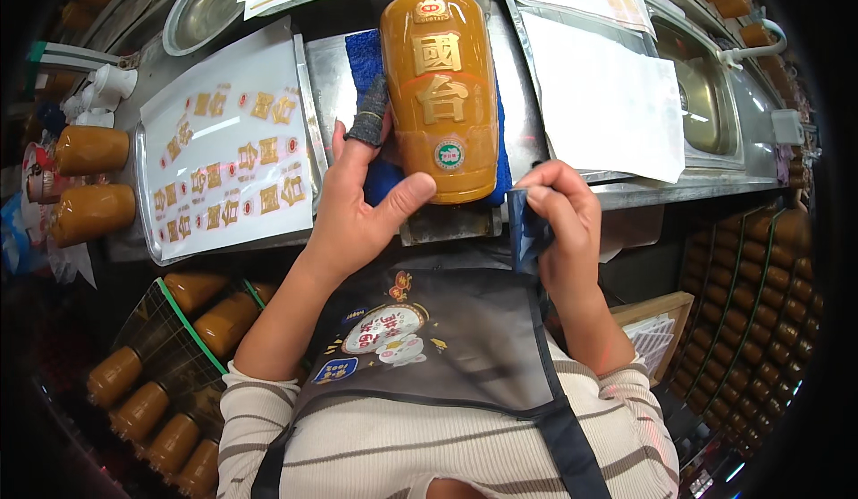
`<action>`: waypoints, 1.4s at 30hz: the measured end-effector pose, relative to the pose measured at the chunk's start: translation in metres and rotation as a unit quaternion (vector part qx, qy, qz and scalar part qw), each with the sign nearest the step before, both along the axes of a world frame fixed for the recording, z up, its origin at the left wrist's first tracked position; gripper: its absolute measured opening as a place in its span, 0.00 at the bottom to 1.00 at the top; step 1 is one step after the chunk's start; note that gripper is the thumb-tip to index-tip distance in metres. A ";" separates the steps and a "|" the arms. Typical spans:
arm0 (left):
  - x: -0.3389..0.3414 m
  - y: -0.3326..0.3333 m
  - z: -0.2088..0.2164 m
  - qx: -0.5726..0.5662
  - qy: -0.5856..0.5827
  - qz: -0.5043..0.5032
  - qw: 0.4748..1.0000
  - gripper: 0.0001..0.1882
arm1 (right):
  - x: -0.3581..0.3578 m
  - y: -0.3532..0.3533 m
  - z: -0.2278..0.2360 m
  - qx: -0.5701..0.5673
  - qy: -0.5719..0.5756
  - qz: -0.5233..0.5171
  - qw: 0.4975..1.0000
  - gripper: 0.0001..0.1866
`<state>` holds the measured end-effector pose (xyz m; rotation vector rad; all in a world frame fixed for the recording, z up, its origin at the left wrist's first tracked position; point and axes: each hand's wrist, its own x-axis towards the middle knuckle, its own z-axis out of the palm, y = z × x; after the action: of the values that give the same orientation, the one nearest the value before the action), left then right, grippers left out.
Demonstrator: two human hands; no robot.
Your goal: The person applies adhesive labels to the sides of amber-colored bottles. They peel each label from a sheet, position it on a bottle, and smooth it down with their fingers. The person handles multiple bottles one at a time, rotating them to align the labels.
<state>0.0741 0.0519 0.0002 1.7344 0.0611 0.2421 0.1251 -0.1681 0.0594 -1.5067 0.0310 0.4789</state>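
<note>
A large glossy amber-brown bottle (pixel 441 155) lies on its back on a blue towel (pixel 364 59), its neck pointing away from me. Gold raised characters, a red-gold emblem and a round green-and-white sticker (pixel 449 154) are on its front. My left hand (pixel 362 186) grips the bottle's lower left side, thumb over the front edge; a dark knitted sleeve (pixel 369 114) covers one finger. To the right of the bottle's base, my right hand (pixel 565 213) pinches a thin, flat dark blue piece (pixel 527 229), apart from the bottle. Its exact kind is unclear.
On the left, a tray (pixel 305 97) bears a white sheet with several gold-and-red decals. White paper (pixel 608 105) lies on the right, beside a metal sink (pixel 715 97). Brown bottles (pixel 94 150) stand at the left edge; crates of more bottles (pixel 147 410) sit below.
</note>
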 end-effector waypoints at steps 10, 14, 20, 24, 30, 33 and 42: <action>-0.001 -0.001 -0.007 -0.034 0.012 -0.015 0.999 0.39 | 0.005 0.022 -0.012 -0.045 -0.068 0.047 0.996 0.11; -0.002 0.002 -0.005 -0.041 0.025 -0.046 0.998 0.41 | 0.006 0.022 -0.014 -0.043 -0.076 0.044 0.995 0.11; -0.002 0.003 -0.006 -0.046 0.025 -0.039 0.998 0.42 | 0.010 0.014 -0.015 0.009 0.000 0.028 1.000 0.12; -0.001 0.001 -0.006 -0.060 0.029 -0.032 0.997 0.43 | 0.010 0.021 -0.014 -0.025 -0.031 0.054 0.998 0.12; 0.001 -0.003 -0.008 -0.035 0.012 0.018 0.999 0.43 | 0.012 0.018 -0.015 -0.023 -0.038 0.066 0.997 0.11; 0.002 -0.011 0.003 -0.035 0.010 0.045 0.998 0.41 | 0.016 0.015 -0.018 0.008 -0.016 0.038 0.999 0.11; 0.013 -0.034 0.030 0.140 0.028 0.101 0.985 0.34 | 0.029 0.018 -0.026 -0.010 -0.006 0.049 0.999 0.13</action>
<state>0.0869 0.0176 0.0298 2.0183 0.2563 0.3641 0.1537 -0.1497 0.0333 -1.5360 -0.0471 0.5504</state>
